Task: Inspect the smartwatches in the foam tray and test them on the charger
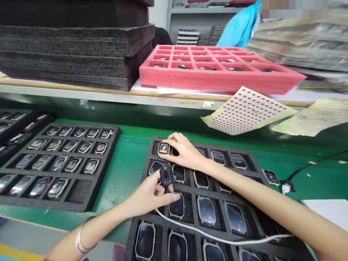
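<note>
My left hand is closed on a small black charger clip with a white cable that trails right across a black foam tray of dark-screened smartwatches. My right hand reaches to the tray's far left corner, fingers curled on a watch with a lit screen sitting in its pocket. A watch with a dark screen lies just right of the clip.
A second black foam tray of watches lies to the left on the green mat. On the shelf behind are stacked black foam sheets, a pink foam tray and sticker sheets. A person in blue stands beyond.
</note>
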A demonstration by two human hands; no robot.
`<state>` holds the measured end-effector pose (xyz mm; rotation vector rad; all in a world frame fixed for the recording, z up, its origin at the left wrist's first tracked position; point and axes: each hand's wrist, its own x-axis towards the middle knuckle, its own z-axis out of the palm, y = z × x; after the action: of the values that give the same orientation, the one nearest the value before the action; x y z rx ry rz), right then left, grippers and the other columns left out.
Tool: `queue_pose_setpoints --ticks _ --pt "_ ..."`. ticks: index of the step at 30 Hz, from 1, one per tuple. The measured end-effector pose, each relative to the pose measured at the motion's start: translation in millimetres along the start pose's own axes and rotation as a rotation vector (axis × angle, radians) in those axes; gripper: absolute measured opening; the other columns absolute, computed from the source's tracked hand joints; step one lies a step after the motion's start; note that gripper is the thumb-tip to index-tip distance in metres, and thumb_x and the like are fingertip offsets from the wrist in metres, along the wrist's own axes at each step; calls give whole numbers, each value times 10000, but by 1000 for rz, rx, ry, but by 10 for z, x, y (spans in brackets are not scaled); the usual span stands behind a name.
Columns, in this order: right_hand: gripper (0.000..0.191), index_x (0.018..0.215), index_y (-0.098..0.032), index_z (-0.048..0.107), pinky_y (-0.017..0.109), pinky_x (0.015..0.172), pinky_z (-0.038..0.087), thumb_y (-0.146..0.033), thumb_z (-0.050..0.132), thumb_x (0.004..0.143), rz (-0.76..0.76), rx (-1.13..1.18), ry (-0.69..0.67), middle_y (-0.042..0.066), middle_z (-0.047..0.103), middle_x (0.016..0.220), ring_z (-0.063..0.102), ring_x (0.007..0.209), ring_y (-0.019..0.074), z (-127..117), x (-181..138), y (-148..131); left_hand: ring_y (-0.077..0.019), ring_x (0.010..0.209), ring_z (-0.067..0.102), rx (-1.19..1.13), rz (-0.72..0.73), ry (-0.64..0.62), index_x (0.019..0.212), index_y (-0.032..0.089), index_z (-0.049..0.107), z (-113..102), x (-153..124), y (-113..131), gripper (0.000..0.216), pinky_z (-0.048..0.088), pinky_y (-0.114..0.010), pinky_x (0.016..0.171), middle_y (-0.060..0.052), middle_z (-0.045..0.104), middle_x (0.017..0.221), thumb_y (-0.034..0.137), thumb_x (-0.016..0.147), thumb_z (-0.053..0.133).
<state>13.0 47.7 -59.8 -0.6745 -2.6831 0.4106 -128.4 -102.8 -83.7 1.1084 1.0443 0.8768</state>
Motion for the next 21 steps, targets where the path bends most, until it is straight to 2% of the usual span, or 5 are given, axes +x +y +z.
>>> queue_pose_setpoints --ticks 3,8,14,18,21 --pt "462 1219 -117 568 410 842 422 -381 643 847 -20 -120 -42 130 565 1049 508 973 272 -35 27 26 -28 498 326 1 0 7 1036 169 504 1 11 -3 346 265 -182 450 -3 546 900 319 778 679" --pt "192 952 -146 690 369 736 420 -305 627 867 42 -367 -237 110 638 897 561 889 273 -271 -84 -41 -22 478 332 -56 0 -9 1072 172 508 6 24 -4 366 273 -167 422 -7 561 907 293 772 679" --pt "104 797 -101 683 391 746 422 -190 731 772 59 -370 -280 149 657 818 595 884 318 -203 1 -67 -15 454 360 -69 11 -1 1070 166 517 3 29 -9 364 299 -148 390 -9 575 896 310 775 675" --pt "216 911 -120 684 333 709 456 -290 721 783 87 -290 -252 97 674 813 630 809 259 -315 -3 -4 -6 430 367 -88 -1 -8 1064 164 510 -19 42 -1 388 302 -140 366 -19 582 924 330 762 688" --pt "364 1088 -127 637 288 728 486 -368 677 818 66 -40 -128 81 660 945 627 835 203 -449 -138 -91 2 414 353 -90 -11 -21 1010 151 524 -31 59 13 352 264 -148 359 -31 593 942 327 756 693"
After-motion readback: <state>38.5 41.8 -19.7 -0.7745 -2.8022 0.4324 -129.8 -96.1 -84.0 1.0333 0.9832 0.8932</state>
